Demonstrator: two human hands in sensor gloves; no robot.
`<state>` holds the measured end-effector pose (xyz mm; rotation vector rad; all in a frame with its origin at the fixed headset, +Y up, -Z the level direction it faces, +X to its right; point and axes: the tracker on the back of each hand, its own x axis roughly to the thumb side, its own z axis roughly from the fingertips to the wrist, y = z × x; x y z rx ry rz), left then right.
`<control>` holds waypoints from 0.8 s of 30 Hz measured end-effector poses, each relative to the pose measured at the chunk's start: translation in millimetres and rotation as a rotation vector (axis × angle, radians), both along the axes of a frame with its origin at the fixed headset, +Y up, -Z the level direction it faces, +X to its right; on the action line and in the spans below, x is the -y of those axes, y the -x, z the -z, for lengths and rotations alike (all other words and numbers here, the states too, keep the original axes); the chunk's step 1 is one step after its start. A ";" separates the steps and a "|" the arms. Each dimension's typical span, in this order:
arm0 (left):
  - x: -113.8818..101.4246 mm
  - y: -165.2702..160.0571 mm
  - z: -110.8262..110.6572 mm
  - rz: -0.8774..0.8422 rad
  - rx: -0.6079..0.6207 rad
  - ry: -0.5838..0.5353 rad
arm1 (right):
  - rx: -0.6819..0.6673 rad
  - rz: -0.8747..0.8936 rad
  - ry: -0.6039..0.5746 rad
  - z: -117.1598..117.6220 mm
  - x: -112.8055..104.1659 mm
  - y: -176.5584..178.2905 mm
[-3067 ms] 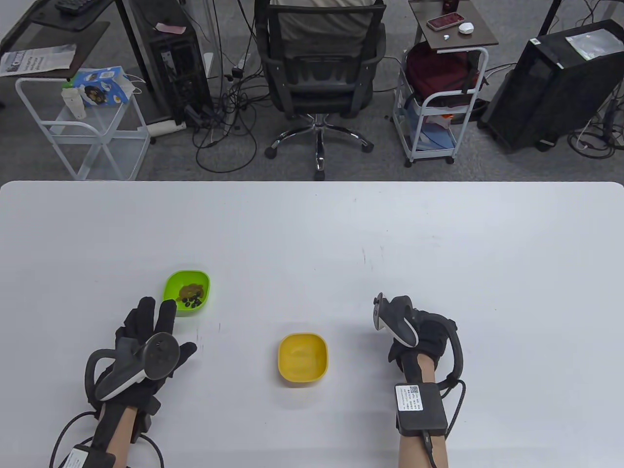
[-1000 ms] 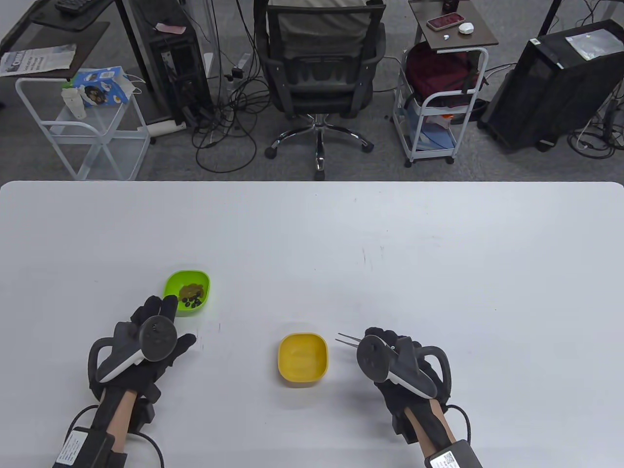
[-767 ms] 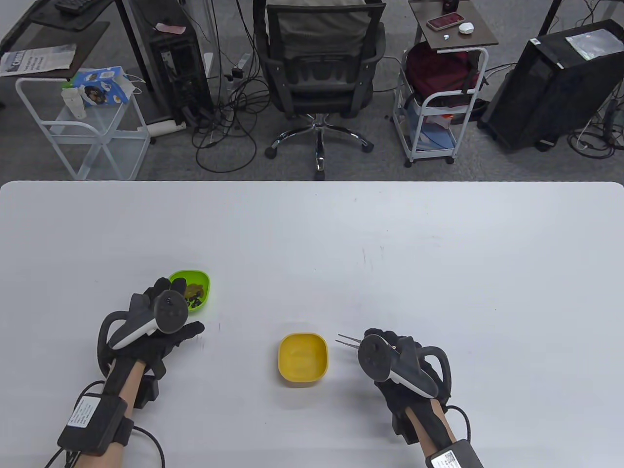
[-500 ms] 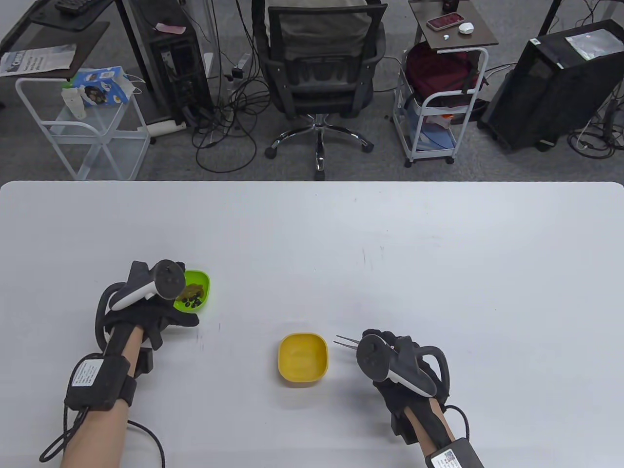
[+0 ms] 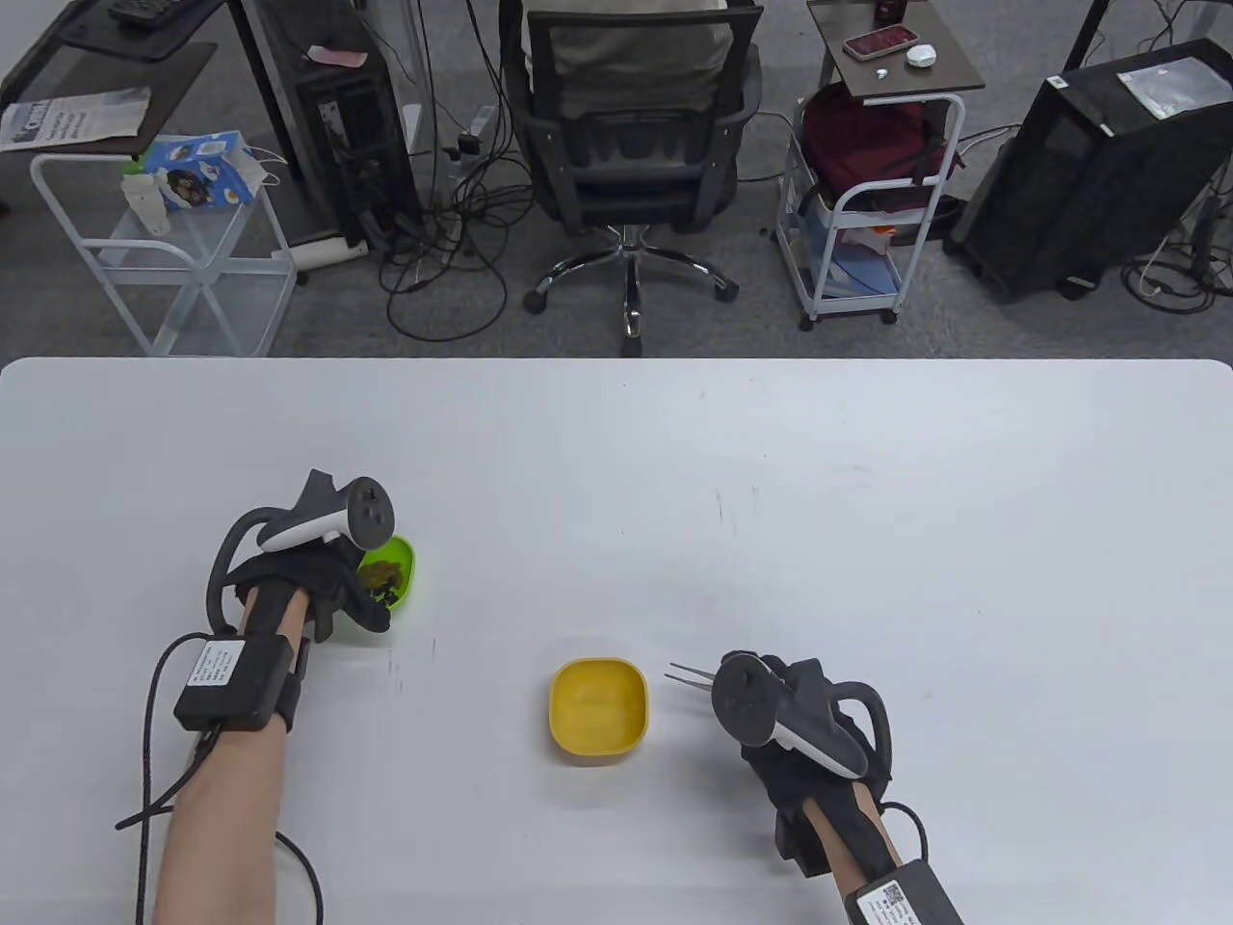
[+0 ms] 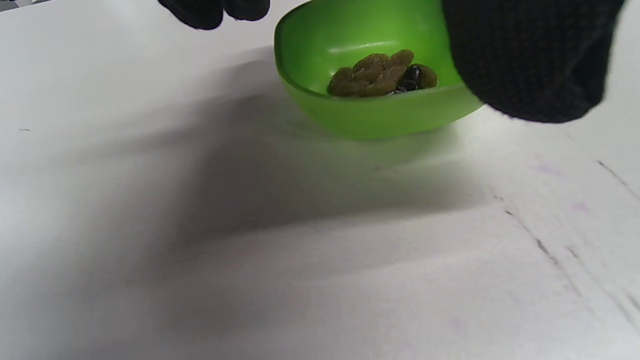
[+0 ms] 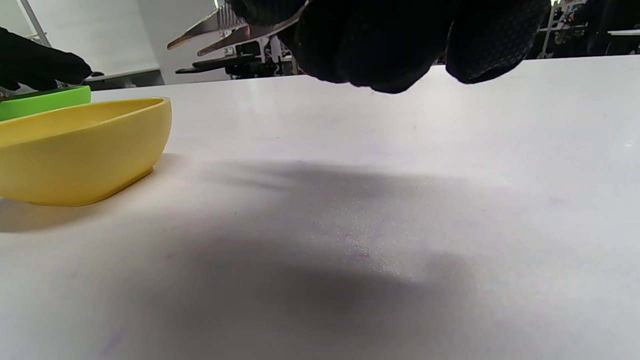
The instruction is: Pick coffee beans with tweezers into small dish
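A green bowl (image 5: pixel 403 568) holds brown lumps and several dark coffee beans (image 6: pixel 411 75). My left hand (image 5: pixel 352 602) reaches over its near left side. In the left wrist view the thumb (image 6: pixel 525 60) lies in front of the bowl's right rim (image 6: pixel 375 112) and the fingertips (image 6: pixel 215 7) hang past its left side, apart from it. The empty yellow dish (image 5: pixel 599 708) stands at the centre front. My right hand (image 5: pixel 761 670) holds metal tweezers (image 5: pixel 686 674) just right of the dish, tips apart and pointing left. The tweezers also show in the right wrist view (image 7: pixel 215 30).
The white table (image 5: pixel 674 462) has faint scratch marks near the green bowl. In the right wrist view the yellow dish (image 7: pixel 85 150) sits at the left with the green bowl (image 7: pixel 45 100) behind it. An office chair (image 5: pixel 631 145) and carts stand beyond the far edge.
My left hand has moved forward and turned over the green bowl, covering its left part. My right hand with the tweezers has stayed nearly still beside the yellow dish.
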<state>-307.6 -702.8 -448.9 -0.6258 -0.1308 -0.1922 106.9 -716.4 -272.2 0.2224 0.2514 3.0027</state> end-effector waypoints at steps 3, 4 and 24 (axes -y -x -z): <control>5.3 2.6 1.4 0.011 -0.004 0.009 | -0.002 -0.001 0.002 0.0 -0.4 0.5; 6.5 3.7 1.6 0.005 -0.006 0.007 | -0.003 -0.002 0.002 0.0 -0.5 0.6; 4.7 8.9 -23.8 -0.177 0.080 -0.177 | 0.000 0.003 -0.029 -1.4 -4.4 -0.4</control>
